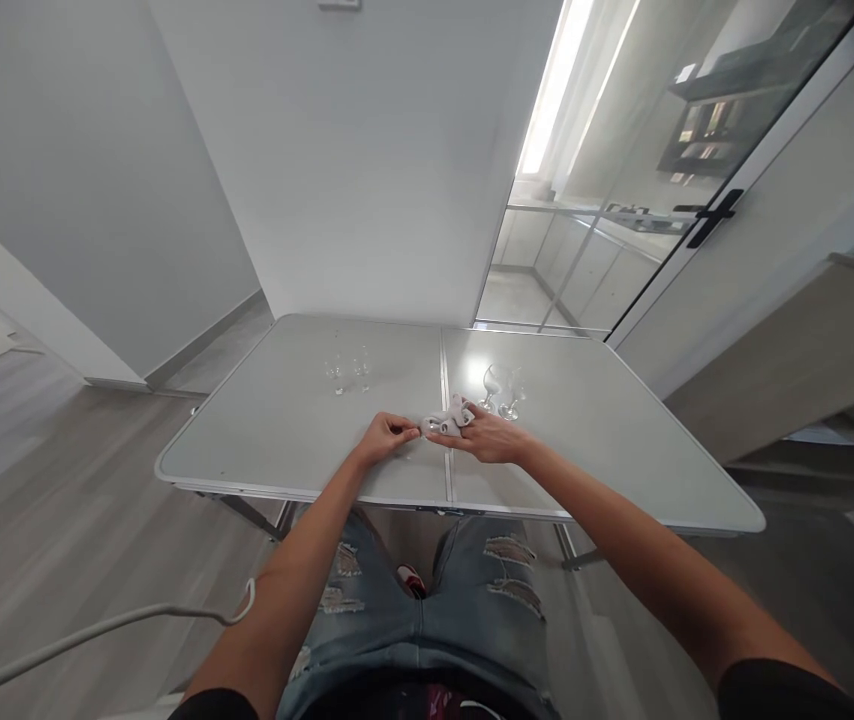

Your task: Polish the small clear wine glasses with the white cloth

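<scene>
Over the middle of the table (pixel 284 420), my left hand (pixel 386 438) has its fingers pinched at the end of a small clear glass (pixel 428 427), which lies sideways between my hands. My right hand (pixel 494 438) holds a light, crumpled cloth (pixel 453 414) against that glass. Parts of the glass are covered by the cloth and fingers. Just beyond my right hand stand two clear stemmed glasses, one (pixel 490 385) partly behind the hand and another (pixel 513 395) beside it. Farther left are more clear stemmed glasses (pixel 337 375), faint against the tabletop.
A metal seam (pixel 443 370) splits the folding tabletop. Behind it rises a white wall (pixel 367 170), with a glass door (pixel 584 240) at the right. A pale cable (pixel 97 628) runs in from the lower left to my left forearm.
</scene>
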Demonstrator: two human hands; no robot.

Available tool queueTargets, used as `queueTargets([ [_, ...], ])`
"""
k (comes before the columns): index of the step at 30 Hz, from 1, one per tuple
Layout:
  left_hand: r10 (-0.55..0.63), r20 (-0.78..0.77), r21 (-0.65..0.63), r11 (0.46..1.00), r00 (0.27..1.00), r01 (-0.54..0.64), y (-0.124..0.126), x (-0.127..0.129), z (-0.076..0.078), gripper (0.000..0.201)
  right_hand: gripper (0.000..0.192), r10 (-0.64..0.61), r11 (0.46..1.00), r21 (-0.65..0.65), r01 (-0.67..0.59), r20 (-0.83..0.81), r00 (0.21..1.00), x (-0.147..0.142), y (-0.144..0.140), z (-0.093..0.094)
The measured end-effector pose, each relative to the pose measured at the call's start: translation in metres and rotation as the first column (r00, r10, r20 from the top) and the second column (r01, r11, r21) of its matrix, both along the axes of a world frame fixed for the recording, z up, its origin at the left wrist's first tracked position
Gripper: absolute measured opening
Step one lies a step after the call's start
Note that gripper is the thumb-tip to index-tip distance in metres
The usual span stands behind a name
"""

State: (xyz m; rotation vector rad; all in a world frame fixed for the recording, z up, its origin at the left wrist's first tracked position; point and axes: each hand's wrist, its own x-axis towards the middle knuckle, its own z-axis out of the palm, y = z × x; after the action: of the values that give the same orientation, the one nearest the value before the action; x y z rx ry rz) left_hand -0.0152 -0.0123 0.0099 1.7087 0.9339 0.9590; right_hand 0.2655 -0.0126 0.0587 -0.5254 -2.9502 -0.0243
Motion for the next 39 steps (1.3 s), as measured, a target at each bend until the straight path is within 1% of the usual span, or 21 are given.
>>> queueTargets([
  [2,0.002,0.015,0.006,1.000,1.000,-0.002,0.000,0.000,0.000,0.047,0.079,-0.028,1.000,0.012,0.028,-0.015,0.999,-0.002,-0.001,-0.001],
  [4,0.015,0.021,0.016,1.000,1.000,-0.016,0.001,0.000,-0.001,0.046,0.079,-0.090,0.995,-0.036,0.088,-0.057,0.994,-0.007,-0.004,-0.003],
  [6,0.052,0.018,0.030,0.998,0.998,-0.052,0.003,0.000,-0.002,0.046,0.078,-0.189,0.975,-0.143,0.171,-0.118,0.975,-0.014,-0.007,-0.004],
  [8,0.098,0.006,0.040,0.994,0.995,-0.098,0.005,0.000,-0.005,0.046,0.073,-0.320,0.915,-0.314,0.253,-0.185,0.929,-0.021,-0.009,-0.003],
  [9,0.114,-0.003,0.042,0.993,0.994,-0.114,0.005,0.000,-0.007,0.045,0.071,-0.391,0.864,-0.422,0.274,-0.221,0.893,-0.024,-0.009,-0.002],
  [11,0.124,-0.022,0.043,0.992,0.992,-0.123,0.006,-0.001,-0.008,0.045,0.072,-0.525,0.715,-0.658,0.237,-0.281,0.803,-0.027,-0.005,0.001],
  [14,0.123,-0.028,0.034,0.992,0.992,-0.122,0.005,-0.001,-0.009,0.045,0.077,-0.684,0.419,-0.907,0.052,-0.277,0.674,-0.027,0.004,0.007],
  [16,0.127,-0.010,0.025,0.992,0.992,-0.127,0.004,0.000,-0.007,0.045,0.072,-0.770,0.240,-0.968,-0.076,-0.238,0.592,-0.026,0.009,0.008],
  [18,0.140,0.012,0.022,0.990,0.990,-0.140,0.003,0.000,-0.006,0.045,0.064,-0.855,0.111,-0.971,-0.212,-0.202,0.478,-0.027,0.012,0.007],
  [20,0.158,0.023,0.025,0.987,0.987,-0.159,0.003,0.001,-0.005,0.044,0.057,-0.915,0.039,-0.934,-0.356,-0.176,0.363,-0.031,0.011,0.003],
  [21,0.165,0.026,0.028,0.986,0.986,-0.166,0.003,0.001,-0.005,0.043,0.055,-0.932,0.024,-0.907,-0.420,-0.173,0.319,-0.034,0.009,0.001],
  [22,0.170,0.030,0.031,0.985,0.985,-0.171,0.004,0.001,-0.005,0.043,0.055,-0.941,0.025,-0.882,-0.471,-0.180,0.287,-0.036,0.006,-0.001],
  [24,0.166,0.040,0.040,0.985,0.985,-0.168,0.004,0.001,-0.007,0.043,0.060,-0.943,0.061,-0.854,-0.516,-0.218,0.250,-0.042,-0.001,-0.003],
  [26,0.153,0.034,0.056,0.986,0.988,-0.155,0.004,0.001,-0.009,0.042,0.070,-0.934,0.114,-0.878,-0.465,-0.255,0.252,-0.045,-0.007,-0.003],
  [27,0.145,0.021,0.065,0.987,0.989,-0.146,0.005,0.000,-0.010,0.041,0.075,-0.922,0.135,-0.901,-0.411,-0.267,0.282,-0.046,-0.009,-0.002],
  [29,0.135,-0.010,0.079,0.988,0.991,-0.133,0.005,0.000,-0.011,0.038,0.082,-0.876,0.182,-0.941,-0.286,-0.287,0.388,-0.044,-0.011,-0.003],
  [30,0.133,-0.020,0.082,0.988,0.991,-0.131,0.004,0.000,-0.012,0.037,0.083,-0.838,0.219,-0.949,-0.227,-0.302,0.454,-0.041,-0.010,-0.004],
  [33,0.120,-0.037,0.085,0.990,0.992,-0.116,0.003,-0.001,-0.011,0.035,0.081,-0.667,0.396,-0.914,-0.087,-0.352,0.657,-0.029,-0.005,-0.007],
  [36,0.075,-0.084,0.097,0.993,0.994,-0.067,0.002,-0.001,-0.008,0.036,0.076,-0.455,0.570,-0.820,0.049,-0.265,0.850,-0.016,-0.001,-0.003],
  [37,0.071,-0.093,0.103,0.993,0.993,-0.061,0.002,-0.001,-0.008,0.036,0.074,-0.403,0.622,-0.777,0.103,-0.204,0.892,-0.013,-0.001,0.000],
  [39,0.085,-0.077,0.113,0.991,0.993,-0.076,0.003,-0.001,-0.007,0.037,0.069,-0.347,0.734,-0.646,0.210,-0.090,0.934,-0.011,-0.004,0.007],
])
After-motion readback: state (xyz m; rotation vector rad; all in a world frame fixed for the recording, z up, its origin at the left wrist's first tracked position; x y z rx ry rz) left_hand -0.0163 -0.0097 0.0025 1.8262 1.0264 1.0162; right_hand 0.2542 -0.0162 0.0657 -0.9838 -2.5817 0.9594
